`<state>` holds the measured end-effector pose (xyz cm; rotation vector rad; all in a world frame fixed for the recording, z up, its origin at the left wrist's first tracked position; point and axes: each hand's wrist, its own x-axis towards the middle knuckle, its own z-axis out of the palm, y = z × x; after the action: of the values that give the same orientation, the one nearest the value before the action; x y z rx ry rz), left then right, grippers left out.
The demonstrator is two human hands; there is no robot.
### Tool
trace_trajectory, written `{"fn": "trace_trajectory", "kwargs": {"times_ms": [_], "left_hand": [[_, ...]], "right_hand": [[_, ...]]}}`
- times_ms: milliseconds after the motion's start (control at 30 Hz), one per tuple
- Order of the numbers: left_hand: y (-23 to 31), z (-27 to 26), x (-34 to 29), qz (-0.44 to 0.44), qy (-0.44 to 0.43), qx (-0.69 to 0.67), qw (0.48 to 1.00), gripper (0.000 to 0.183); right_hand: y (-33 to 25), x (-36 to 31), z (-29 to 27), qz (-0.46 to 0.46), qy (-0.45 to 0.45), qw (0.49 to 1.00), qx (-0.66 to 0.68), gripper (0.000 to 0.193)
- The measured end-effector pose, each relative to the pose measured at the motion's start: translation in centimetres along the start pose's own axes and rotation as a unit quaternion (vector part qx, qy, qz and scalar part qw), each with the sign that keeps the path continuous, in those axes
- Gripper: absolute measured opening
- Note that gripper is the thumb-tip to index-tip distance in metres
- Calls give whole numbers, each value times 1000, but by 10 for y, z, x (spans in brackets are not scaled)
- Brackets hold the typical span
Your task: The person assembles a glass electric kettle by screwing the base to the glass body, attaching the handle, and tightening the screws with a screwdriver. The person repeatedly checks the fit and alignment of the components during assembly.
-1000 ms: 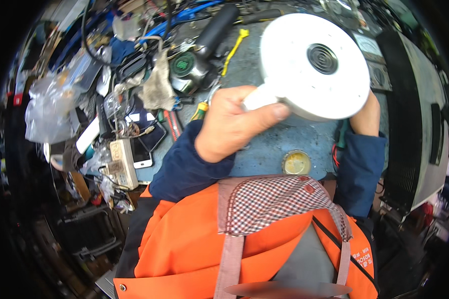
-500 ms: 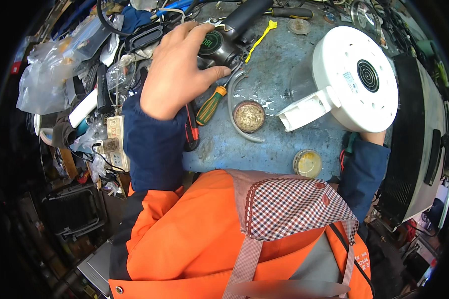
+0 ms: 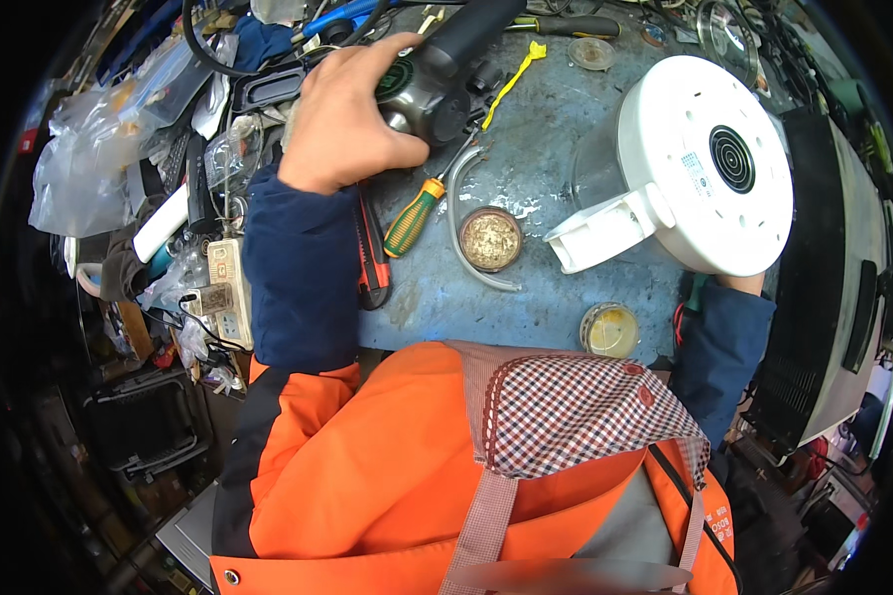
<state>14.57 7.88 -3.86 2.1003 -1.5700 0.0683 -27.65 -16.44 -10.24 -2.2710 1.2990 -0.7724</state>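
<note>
The left hand [image 3: 352, 114] is clamped around the dark power tool [image 3: 446, 59] just above the green-handled screwdriver [image 3: 412, 216], while the right hand, hidden, props the white kettle [image 3: 700, 164] to its right.

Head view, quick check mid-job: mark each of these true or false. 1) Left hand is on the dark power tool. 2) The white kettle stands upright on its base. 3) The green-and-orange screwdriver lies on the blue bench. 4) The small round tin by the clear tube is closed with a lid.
1) True: the left hand grips the dark power tool.
2) False: the white kettle is tipped so its round underside faces the camera, handle toward the bench; the right hand is hidden behind it.
3) True: the screwdriver lies on the blue bench.
4) False: the round tin is open, showing yellowish contents.
</note>
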Motion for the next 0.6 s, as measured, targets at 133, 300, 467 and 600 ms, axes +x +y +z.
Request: {"fn": "trace_trajectory", "kwargs": {"times_ms": [133,300,467,600], "left_hand": [[-14,-23,-3,-22,-18,-185,982,97],[-12,-57,-8,-20,90,-476,875,100],[-7,-94,-24,-35,142,-514,845,109],[0,-117,-43,-61,108,-498,858,113]], "right_hand": [[3,-3,0,10,-1,1000,1,31],[4,-8,-1,22,-1,1000,12,31],[10,-14,2,35,-4,998,48,31],[12,-21,4,44,-11,997,60,31]]}}
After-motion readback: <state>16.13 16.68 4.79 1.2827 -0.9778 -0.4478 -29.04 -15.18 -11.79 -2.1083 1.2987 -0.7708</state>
